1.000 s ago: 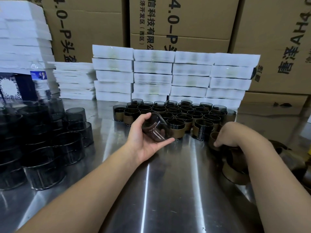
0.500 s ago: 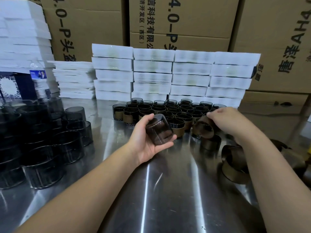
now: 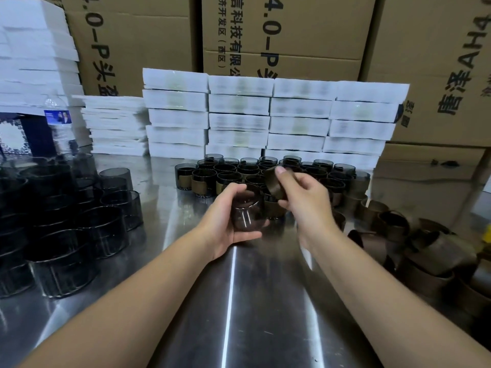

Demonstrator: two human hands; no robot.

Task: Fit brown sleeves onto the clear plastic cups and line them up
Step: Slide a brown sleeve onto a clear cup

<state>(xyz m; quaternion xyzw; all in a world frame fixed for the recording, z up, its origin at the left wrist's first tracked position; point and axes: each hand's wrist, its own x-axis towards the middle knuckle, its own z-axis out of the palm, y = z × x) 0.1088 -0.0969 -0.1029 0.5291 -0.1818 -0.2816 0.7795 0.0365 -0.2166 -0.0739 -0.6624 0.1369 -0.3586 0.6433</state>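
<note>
My left hand grips a smoky clear plastic cup tipped on its side above the steel table. Right beside it, my right hand pinches a brown sleeve just above and to the right of the cup. Behind both hands, several cups wearing brown sleeves stand in rows. Bare cups are stacked at the left. Loose brown sleeves lie in a heap at the right.
Stacks of white boxes stand behind the sleeved cups, with large cardboard cartons further back. A water bottle and a dark blue box are at the far left.
My right hand lifted a brown sleeve from the pile at the right and carried it left to the cup. My left hand kept its cup and turned it slightly.
</note>
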